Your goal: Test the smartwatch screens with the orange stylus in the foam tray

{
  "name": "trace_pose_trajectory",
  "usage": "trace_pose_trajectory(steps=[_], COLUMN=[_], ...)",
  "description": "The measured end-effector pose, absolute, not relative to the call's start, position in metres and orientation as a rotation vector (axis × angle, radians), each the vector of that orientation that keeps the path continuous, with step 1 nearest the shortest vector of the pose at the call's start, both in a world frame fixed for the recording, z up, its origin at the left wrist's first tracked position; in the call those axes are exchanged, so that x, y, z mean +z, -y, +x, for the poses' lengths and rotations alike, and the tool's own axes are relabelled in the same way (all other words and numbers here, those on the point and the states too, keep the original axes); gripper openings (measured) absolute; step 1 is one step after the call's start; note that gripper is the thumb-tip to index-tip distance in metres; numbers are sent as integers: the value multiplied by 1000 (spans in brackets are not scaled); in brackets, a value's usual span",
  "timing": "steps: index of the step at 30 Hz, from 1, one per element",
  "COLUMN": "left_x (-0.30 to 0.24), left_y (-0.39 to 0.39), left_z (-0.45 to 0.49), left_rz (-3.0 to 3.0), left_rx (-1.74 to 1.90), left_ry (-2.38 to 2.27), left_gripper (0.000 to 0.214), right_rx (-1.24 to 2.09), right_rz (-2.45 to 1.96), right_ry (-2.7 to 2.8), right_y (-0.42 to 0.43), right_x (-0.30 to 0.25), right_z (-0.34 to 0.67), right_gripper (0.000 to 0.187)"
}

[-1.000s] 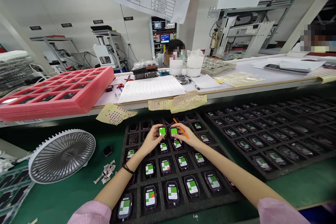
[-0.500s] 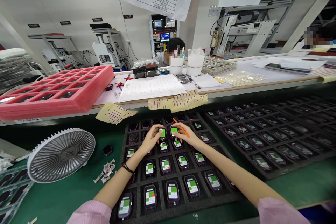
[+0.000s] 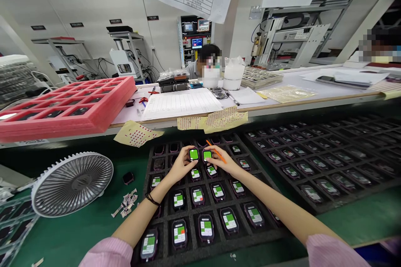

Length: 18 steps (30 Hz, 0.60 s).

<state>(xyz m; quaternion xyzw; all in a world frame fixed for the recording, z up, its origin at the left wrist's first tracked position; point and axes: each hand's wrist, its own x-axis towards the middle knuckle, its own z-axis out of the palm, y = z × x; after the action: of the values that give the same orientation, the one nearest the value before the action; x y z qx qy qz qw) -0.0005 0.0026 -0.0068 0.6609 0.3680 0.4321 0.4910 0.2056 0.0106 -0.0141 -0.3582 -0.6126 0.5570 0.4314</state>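
Note:
Over a black foam tray (image 3: 216, 202), my left hand (image 3: 182, 163) is closed on a smartwatch (image 3: 194, 154) whose screen glows green. Right beside it, a second smartwatch (image 3: 207, 155), also lit green, is gripped by my right hand (image 3: 223, 161). An orange pen (image 3: 216, 151) is tucked across the fingers of that same hand. Below both hands, several watches (image 3: 206, 227) lie in the tray's compartments, most showing green and white blocks, a few with a red block. The far compartments hold watches with dark screens.
A grey fan (image 3: 73, 183) stands left, near a lone dark watch (image 3: 128, 178) and a pile of small strips (image 3: 125, 203). Another watch tray (image 3: 322, 162) lies right. The shelf ahead bears a pink foam tray (image 3: 106, 119) and papers (image 3: 183, 103). Someone (image 3: 191, 69) sits beyond it.
The watch in my left hand has tilted and risen slightly, and my left thumb has moved off its screen. My right hand is almost still, its watch shifted slightly.

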Motion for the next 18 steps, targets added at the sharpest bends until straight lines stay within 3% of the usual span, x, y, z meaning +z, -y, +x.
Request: trace_pose_trajectory(steps=[8,18], left_x=[-13,-3], left_y=[-7,-5], left_z=[0,1], left_rz=[1547,1533], left_rx=[1059,1073], left_ry=[-811,-958], left_gripper=[46,38], right_rx=[1360,1307], right_rz=[-900,-894], right_ry=[1506,1572], right_y=[-12,-11], right_x=[-14,-13], right_z=[207,206], right_gripper=[33,40])
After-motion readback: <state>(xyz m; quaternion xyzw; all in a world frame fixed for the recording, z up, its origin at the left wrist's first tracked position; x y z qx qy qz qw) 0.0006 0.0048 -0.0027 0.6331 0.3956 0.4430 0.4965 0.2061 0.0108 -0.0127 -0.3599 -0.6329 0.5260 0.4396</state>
